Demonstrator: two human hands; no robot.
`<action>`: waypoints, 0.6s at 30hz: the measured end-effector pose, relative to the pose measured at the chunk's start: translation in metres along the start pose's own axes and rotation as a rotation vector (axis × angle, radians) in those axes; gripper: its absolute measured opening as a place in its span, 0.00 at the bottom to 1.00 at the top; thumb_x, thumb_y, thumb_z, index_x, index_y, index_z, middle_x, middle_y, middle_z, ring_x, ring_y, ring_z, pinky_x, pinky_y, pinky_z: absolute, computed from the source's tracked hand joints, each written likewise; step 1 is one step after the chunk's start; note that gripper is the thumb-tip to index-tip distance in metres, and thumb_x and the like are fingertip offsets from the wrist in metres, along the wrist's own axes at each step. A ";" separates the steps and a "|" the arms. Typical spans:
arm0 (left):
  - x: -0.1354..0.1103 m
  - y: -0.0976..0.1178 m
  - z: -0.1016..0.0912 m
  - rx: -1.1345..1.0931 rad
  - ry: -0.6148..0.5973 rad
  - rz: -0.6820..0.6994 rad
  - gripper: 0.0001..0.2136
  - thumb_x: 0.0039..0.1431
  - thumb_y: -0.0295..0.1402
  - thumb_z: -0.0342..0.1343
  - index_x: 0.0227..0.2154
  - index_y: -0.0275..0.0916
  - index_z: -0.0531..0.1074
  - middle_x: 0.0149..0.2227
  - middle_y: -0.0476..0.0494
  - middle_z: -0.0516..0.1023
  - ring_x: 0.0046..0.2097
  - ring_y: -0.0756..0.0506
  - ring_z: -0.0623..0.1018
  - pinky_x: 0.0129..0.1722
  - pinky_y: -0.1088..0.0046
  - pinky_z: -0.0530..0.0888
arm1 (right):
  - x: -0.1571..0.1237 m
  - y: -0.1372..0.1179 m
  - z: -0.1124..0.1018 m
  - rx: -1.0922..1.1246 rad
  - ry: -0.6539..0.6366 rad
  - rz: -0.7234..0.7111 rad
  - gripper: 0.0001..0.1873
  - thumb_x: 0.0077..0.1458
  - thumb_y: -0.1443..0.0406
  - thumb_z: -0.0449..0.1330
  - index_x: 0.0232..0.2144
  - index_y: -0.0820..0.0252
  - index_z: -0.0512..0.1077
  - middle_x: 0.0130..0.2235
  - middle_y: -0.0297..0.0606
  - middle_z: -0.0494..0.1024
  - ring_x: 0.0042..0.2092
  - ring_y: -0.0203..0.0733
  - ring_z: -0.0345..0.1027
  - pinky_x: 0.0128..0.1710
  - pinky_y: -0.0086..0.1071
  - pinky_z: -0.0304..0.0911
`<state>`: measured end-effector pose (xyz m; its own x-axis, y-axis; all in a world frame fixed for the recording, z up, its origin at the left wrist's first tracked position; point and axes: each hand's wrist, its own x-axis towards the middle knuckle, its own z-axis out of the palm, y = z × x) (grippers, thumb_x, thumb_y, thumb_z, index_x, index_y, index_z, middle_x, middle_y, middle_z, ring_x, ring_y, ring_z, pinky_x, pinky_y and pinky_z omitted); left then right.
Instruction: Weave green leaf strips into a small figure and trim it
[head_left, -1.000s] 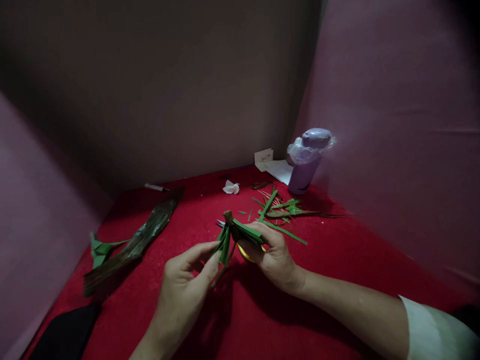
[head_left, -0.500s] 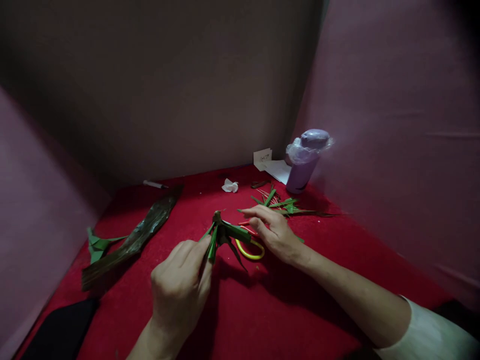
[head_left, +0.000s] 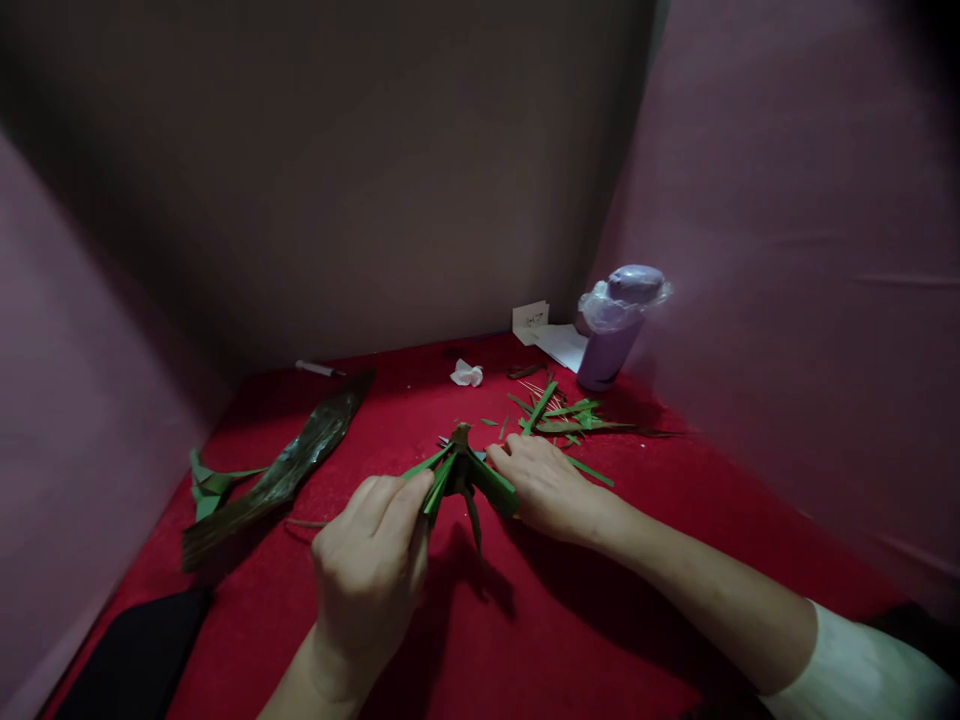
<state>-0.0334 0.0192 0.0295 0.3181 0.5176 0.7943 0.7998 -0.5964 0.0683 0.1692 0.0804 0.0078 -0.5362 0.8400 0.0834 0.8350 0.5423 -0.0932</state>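
Observation:
A small bundle of folded green leaf strips (head_left: 459, 468) is held above the red table (head_left: 637, 540), its knotted top pointing away from me. My left hand (head_left: 371, 570) is closed, pinching the lower ends of the strips between thumb and fingers. My right hand (head_left: 547, 487) lies just right of the bundle, fingers curled down at the table, its fingertips at the bundle's right side. What lies under those fingers is hidden.
A long dark leaf (head_left: 289, 470) and a folded green leaf piece (head_left: 210, 483) lie at the left. Cut green strips (head_left: 562, 415) and thin sticks lie behind my right hand. A purple plastic-covered cup (head_left: 615, 325), white papers (head_left: 551, 335), a crumpled tissue (head_left: 466, 374) and a pen (head_left: 319, 369) sit by the back wall.
My right hand let go of the leaf bundle, reached toward the table, and now rests curled beside it. The yellow-handled item seen under the bundle is covered now. My left hand kept its pinch.

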 end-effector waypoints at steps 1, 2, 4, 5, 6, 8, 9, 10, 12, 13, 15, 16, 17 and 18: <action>0.000 0.000 -0.001 -0.006 -0.003 -0.004 0.12 0.56 0.18 0.51 0.42 0.34 0.71 0.32 0.41 0.78 0.33 0.46 0.76 0.35 0.70 0.72 | 0.001 0.000 -0.002 -0.001 -0.016 -0.003 0.06 0.56 0.66 0.54 0.37 0.62 0.67 0.36 0.46 0.71 0.37 0.46 0.65 0.34 0.34 0.52; 0.001 0.000 -0.001 -0.011 -0.004 -0.007 0.13 0.56 0.17 0.50 0.42 0.33 0.70 0.32 0.41 0.78 0.33 0.46 0.76 0.35 0.70 0.72 | 0.001 0.000 -0.005 0.002 -0.030 -0.003 0.07 0.55 0.66 0.55 0.37 0.62 0.67 0.35 0.45 0.71 0.37 0.46 0.65 0.33 0.34 0.52; 0.001 -0.001 -0.001 -0.012 0.004 -0.013 0.15 0.55 0.16 0.47 0.43 0.32 0.70 0.31 0.40 0.78 0.33 0.46 0.76 0.35 0.70 0.72 | 0.003 0.001 -0.008 0.017 -0.037 0.009 0.09 0.52 0.68 0.56 0.38 0.63 0.66 0.35 0.45 0.72 0.36 0.45 0.66 0.33 0.33 0.53; 0.001 -0.001 0.000 -0.011 0.008 -0.018 0.16 0.55 0.15 0.46 0.43 0.31 0.70 0.32 0.39 0.78 0.34 0.45 0.76 0.35 0.70 0.72 | 0.003 0.003 -0.009 0.029 -0.030 0.022 0.11 0.51 0.69 0.57 0.39 0.63 0.66 0.36 0.45 0.72 0.36 0.45 0.66 0.33 0.33 0.53; 0.001 -0.001 0.000 -0.009 0.011 -0.021 0.16 0.54 0.14 0.45 0.44 0.31 0.70 0.32 0.39 0.78 0.34 0.45 0.76 0.36 0.69 0.72 | 0.004 0.006 -0.010 0.043 -0.019 0.039 0.12 0.50 0.69 0.57 0.39 0.63 0.66 0.37 0.45 0.72 0.36 0.45 0.67 0.33 0.33 0.54; 0.000 -0.002 0.000 -0.006 0.011 -0.028 0.18 0.54 0.13 0.45 0.45 0.29 0.70 0.34 0.37 0.78 0.36 0.44 0.76 0.38 0.69 0.72 | 0.004 0.013 -0.011 0.066 0.005 0.071 0.15 0.49 0.70 0.57 0.42 0.63 0.65 0.38 0.45 0.72 0.36 0.44 0.67 0.33 0.32 0.55; 0.000 -0.001 0.000 -0.010 0.013 -0.029 0.18 0.54 0.14 0.45 0.46 0.29 0.69 0.34 0.37 0.78 0.36 0.45 0.76 0.38 0.69 0.72 | 0.004 0.017 -0.012 0.087 0.026 0.090 0.18 0.50 0.70 0.56 0.45 0.63 0.65 0.38 0.44 0.73 0.36 0.44 0.67 0.33 0.32 0.56; 0.000 -0.001 0.000 -0.015 0.017 -0.031 0.18 0.54 0.14 0.46 0.47 0.29 0.69 0.35 0.37 0.78 0.36 0.45 0.77 0.39 0.70 0.72 | 0.003 0.022 -0.013 0.133 0.061 0.117 0.21 0.50 0.69 0.56 0.48 0.63 0.64 0.38 0.43 0.73 0.36 0.43 0.68 0.34 0.32 0.57; 0.000 -0.001 0.000 -0.027 0.035 -0.032 0.18 0.55 0.15 0.49 0.49 0.30 0.69 0.36 0.38 0.79 0.36 0.46 0.77 0.39 0.72 0.72 | 0.000 0.028 -0.018 0.325 0.176 0.190 0.25 0.51 0.68 0.57 0.53 0.61 0.63 0.39 0.41 0.73 0.36 0.41 0.67 0.34 0.33 0.59; 0.000 0.000 -0.001 -0.034 0.044 -0.032 0.18 0.55 0.16 0.50 0.49 0.31 0.69 0.36 0.39 0.79 0.36 0.47 0.77 0.38 0.72 0.71 | -0.003 0.029 -0.022 0.473 0.246 0.230 0.26 0.51 0.67 0.59 0.53 0.60 0.64 0.38 0.40 0.73 0.35 0.40 0.67 0.34 0.33 0.61; 0.001 0.000 0.000 -0.033 0.049 -0.020 0.16 0.56 0.17 0.51 0.47 0.32 0.70 0.35 0.40 0.80 0.34 0.47 0.77 0.37 0.73 0.72 | -0.013 0.024 -0.032 0.805 0.347 0.277 0.26 0.48 0.64 0.63 0.51 0.57 0.68 0.37 0.37 0.72 0.34 0.38 0.66 0.33 0.33 0.62; 0.001 0.000 0.000 -0.023 0.044 -0.014 0.16 0.56 0.17 0.51 0.46 0.33 0.70 0.34 0.40 0.80 0.33 0.47 0.77 0.36 0.72 0.72 | -0.019 0.018 -0.038 0.970 0.343 0.292 0.27 0.45 0.63 0.66 0.51 0.55 0.69 0.35 0.35 0.70 0.33 0.37 0.65 0.31 0.32 0.62; 0.002 0.000 0.000 -0.011 0.039 -0.008 0.15 0.56 0.18 0.51 0.46 0.33 0.70 0.32 0.41 0.80 0.33 0.47 0.77 0.35 0.72 0.72 | -0.027 0.011 -0.043 1.156 0.320 0.309 0.30 0.41 0.62 0.69 0.49 0.54 0.70 0.33 0.33 0.68 0.30 0.35 0.64 0.28 0.31 0.62; 0.002 0.000 0.000 0.003 0.032 -0.005 0.14 0.57 0.19 0.51 0.45 0.34 0.70 0.32 0.41 0.79 0.33 0.46 0.77 0.34 0.72 0.72 | -0.034 0.002 -0.047 1.329 0.248 0.311 0.31 0.37 0.64 0.71 0.47 0.53 0.71 0.32 0.31 0.67 0.28 0.33 0.63 0.27 0.30 0.62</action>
<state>-0.0331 0.0205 0.0305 0.2976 0.5012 0.8126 0.8028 -0.5920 0.0711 0.1951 0.0518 0.0513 -0.1989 0.9790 0.0444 0.0971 0.0648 -0.9932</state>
